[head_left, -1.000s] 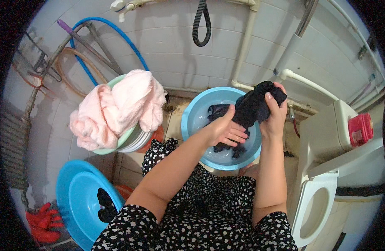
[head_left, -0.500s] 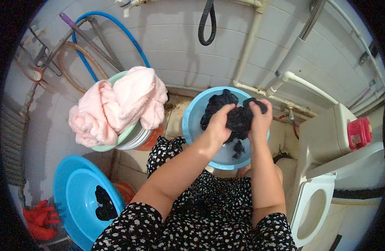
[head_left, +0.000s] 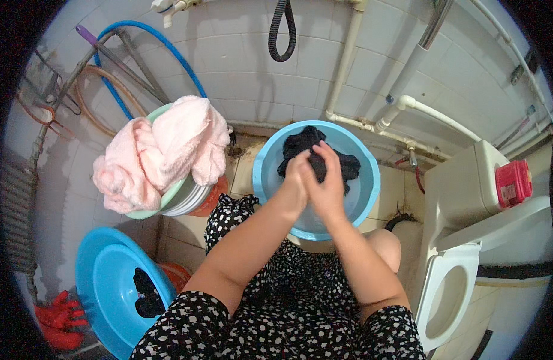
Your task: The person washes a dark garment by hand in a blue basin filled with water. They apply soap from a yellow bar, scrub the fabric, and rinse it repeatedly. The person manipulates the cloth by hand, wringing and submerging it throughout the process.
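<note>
In front of me stands a light blue basin (head_left: 367,210) with some water and a bunched black cloth (head_left: 346,165) in it. My left hand (head_left: 295,180) and my right hand (head_left: 326,185) meet over the basin, palms turned toward each other. The right fingers stretch upward above the cloth. The left fingers are partly hidden behind the right hand, and I cannot make out whether any cloth is caught between the palms. Another black cloth piece (head_left: 148,294) lies in the larger blue basin (head_left: 102,276) at lower left.
A pink fluffy towel (head_left: 168,156) is heaped on a pale green basin (head_left: 175,191) at the left. Red gloves (head_left: 61,318) hang at the far left. To the right is a toilet (head_left: 453,288) with a red container (head_left: 512,183) on its tank. Pipes (head_left: 347,66) run along the tiled wall.
The black cloth I was holding up in both hands now lies lower in the basin. My right hand has moved left to meet my left hand. The view has shifted slightly.
</note>
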The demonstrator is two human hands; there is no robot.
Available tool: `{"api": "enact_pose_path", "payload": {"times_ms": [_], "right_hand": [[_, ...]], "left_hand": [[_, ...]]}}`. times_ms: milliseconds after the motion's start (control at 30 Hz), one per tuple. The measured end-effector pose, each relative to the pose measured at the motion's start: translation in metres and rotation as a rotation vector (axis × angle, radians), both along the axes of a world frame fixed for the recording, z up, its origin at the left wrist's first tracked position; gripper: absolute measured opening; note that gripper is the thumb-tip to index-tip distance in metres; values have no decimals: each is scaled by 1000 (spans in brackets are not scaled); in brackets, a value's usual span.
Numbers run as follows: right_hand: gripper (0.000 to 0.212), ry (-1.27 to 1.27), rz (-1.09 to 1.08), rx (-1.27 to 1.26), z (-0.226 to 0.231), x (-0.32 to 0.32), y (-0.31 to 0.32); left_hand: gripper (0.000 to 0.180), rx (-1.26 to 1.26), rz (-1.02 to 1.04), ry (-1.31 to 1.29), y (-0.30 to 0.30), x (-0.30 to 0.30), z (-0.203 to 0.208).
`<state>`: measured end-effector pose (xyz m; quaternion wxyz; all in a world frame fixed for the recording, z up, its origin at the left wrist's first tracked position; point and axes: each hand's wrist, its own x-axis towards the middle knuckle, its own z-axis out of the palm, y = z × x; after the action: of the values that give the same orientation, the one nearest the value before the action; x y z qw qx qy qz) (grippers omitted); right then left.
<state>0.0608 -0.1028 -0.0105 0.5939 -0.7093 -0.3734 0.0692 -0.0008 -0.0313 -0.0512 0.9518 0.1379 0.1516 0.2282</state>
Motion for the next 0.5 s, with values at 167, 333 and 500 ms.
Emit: {"api": "enact_pose_path", "payload": {"times_ms": [167, 333, 500], "right_hand": [[31, 700, -199, 174, 4, 56, -1], [25, 818, -71, 726, 44, 110, -37], [22, 731, 31, 703, 67, 93, -38]], "left_hand": [[24, 52, -100, 129, -13, 20, 18], [45, 606, -720, 460, 8, -1, 69], [74, 1452, -310, 690, 20, -9, 61]]}}
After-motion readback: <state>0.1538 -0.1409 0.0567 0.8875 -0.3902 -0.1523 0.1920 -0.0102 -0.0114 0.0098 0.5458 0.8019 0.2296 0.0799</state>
